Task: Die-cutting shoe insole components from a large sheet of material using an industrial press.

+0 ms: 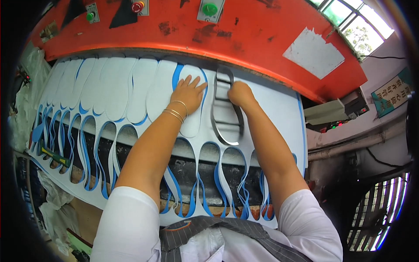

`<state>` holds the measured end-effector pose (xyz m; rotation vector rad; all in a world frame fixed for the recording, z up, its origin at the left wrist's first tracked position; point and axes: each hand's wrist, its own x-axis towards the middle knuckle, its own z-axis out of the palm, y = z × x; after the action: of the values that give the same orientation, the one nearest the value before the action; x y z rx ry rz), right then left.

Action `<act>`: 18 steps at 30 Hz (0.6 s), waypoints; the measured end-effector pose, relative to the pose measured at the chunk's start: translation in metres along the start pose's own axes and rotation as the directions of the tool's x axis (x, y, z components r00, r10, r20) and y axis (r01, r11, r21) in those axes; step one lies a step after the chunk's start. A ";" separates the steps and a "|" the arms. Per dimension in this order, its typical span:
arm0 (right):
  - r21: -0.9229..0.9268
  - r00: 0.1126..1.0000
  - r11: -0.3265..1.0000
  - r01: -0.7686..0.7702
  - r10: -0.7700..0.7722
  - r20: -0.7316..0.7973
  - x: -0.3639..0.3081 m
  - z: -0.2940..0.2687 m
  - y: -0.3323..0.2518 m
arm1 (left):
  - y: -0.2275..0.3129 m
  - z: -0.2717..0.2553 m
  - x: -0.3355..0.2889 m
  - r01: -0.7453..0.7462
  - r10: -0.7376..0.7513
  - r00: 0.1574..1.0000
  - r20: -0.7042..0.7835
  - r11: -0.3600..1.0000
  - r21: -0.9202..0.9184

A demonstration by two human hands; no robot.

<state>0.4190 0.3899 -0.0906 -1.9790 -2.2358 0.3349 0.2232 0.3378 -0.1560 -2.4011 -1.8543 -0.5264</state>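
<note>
A steel cutting die, shaped like a shoe sole with crossbars, stands on a white foam sheet with blue edges. My right hand is closed around the die's far right side. To its left, my left hand lies flat with fingers spread on a sole-shaped insole cut in the sheet. A blue gap shows beside that insole. Several more cut insoles lie side by side farther left, still in their outlines. The die's lower edge looks slightly blurred.
An orange-red press beam spans the far side, with a green button and a red button. Cut-out sheet strips hang along the near edge. A green-handled tool lies at left, near plastic bags.
</note>
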 end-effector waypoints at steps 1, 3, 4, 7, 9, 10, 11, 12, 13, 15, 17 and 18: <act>0.035 0.999 0.999 -0.041 0.042 -0.016 0.002 0.004 -0.011 | 0.000 0.000 -0.001 0.013 -0.013 1.000 -0.024 1.000 0.018; 0.090 0.993 0.996 -0.025 0.035 -0.109 0.003 0.015 -0.006 | 0.013 -0.003 -0.003 0.045 -0.045 0.999 0.003 0.999 0.014; 0.258 0.995 0.965 0.035 -0.009 -0.100 -0.008 0.017 -0.005 | 0.013 -0.002 -0.016 0.057 -0.058 0.998 0.006 0.998 0.026; 0.480 0.928 0.795 0.370 -0.341 -0.151 -0.062 0.023 0.032 | 0.025 -0.010 -0.062 0.004 -0.001 0.998 0.064 0.999 -0.051; 0.283 0.846 0.818 0.501 -0.532 0.041 -0.111 0.022 0.049 | 0.032 -0.022 -0.089 0.001 0.008 0.998 0.065 0.989 -0.145; 0.281 0.844 0.817 0.504 -0.535 0.042 -0.117 0.028 0.048 | 0.033 -0.023 -0.088 0.005 0.004 0.998 0.063 0.989 -0.145; 0.222 0.856 0.829 0.513 -0.512 -0.070 -0.120 0.036 0.042 | 0.031 -0.025 -0.085 0.007 -0.002 0.999 0.033 0.986 -0.167; 0.161 0.858 0.846 0.509 -0.482 -0.180 -0.124 0.043 0.039 | 0.031 -0.025 -0.085 0.005 -0.005 1.000 0.005 0.981 -0.194; 0.163 0.822 0.817 0.553 -0.501 -0.272 -0.125 0.049 0.040 | 0.033 -0.023 -0.088 0.006 -0.005 1.000 0.004 0.980 -0.200; 0.155 0.814 0.814 0.559 -0.504 -0.290 -0.134 0.057 0.041 | 0.032 -0.023 -0.093 -0.003 0.014 0.999 0.046 0.973 -0.229; 0.134 0.808 0.817 0.560 -0.504 -0.304 -0.143 0.061 0.039 | 0.028 -0.025 -0.099 -0.004 0.021 0.998 0.063 0.966 -0.259; 0.129 0.808 0.819 0.558 -0.502 -0.306 -0.144 0.060 0.038 | 0.028 -0.026 -0.099 -0.011 0.035 0.996 0.078 0.957 -0.291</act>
<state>0.4594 0.2466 -0.1518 -1.1350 -2.3395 0.2158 0.2220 0.2315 -0.1575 -2.6614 -1.8964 -0.7590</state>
